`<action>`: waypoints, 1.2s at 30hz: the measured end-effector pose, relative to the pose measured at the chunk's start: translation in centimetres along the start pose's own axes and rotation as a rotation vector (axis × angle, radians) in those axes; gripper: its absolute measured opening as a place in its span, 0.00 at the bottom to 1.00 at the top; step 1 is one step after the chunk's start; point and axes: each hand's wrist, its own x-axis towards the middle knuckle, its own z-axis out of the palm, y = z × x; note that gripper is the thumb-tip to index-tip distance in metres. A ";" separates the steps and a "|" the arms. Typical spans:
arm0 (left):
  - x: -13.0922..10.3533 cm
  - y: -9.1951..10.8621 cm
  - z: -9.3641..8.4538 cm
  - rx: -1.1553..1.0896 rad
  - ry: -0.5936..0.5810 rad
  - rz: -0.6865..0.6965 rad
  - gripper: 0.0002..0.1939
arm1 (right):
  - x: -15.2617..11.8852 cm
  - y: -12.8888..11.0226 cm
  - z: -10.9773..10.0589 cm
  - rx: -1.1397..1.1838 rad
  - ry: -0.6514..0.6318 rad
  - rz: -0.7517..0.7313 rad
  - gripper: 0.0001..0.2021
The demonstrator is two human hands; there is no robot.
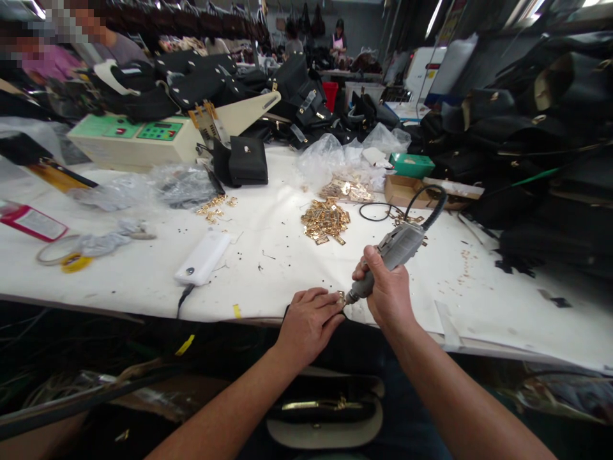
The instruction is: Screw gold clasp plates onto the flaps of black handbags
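Observation:
My right hand [385, 284] is wrapped round a grey electric screwdriver [401, 244], tilted with its tip down to the left. The tip meets a small gold metal piece [341, 299] at the table's front edge. My left hand [311, 319] presses its fingers together on that piece and on dark material beneath, mostly hidden by the hand. Beyond the hands lies a pile of gold metal pieces [325, 220]. A black bag with a pale flap [325, 434] and gold trim sits below the table edge, between my forearms.
A white power bank [204, 257] with a cable lies left on the table [268, 281]. Behind are a cream machine [138, 144], a black bag [248, 160], plastic wrap [320, 160] and a green box [412, 164]. Black bags [569, 185] are heaped right. People are in the background.

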 end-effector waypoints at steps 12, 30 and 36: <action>0.2 0.0 0.2 -0.005 0.024 0.000 0.11 | 1.9 1.1 1.0 -0.175 0.022 -0.098 0.20; 0.1 0.1 0.3 0.007 0.055 0.012 0.11 | 1.9 0.2 3.3 -0.617 -0.241 -0.059 0.13; 0.2 0.1 0.4 0.001 0.039 -0.002 0.12 | 2.2 0.4 3.3 -0.626 -0.337 -0.043 0.13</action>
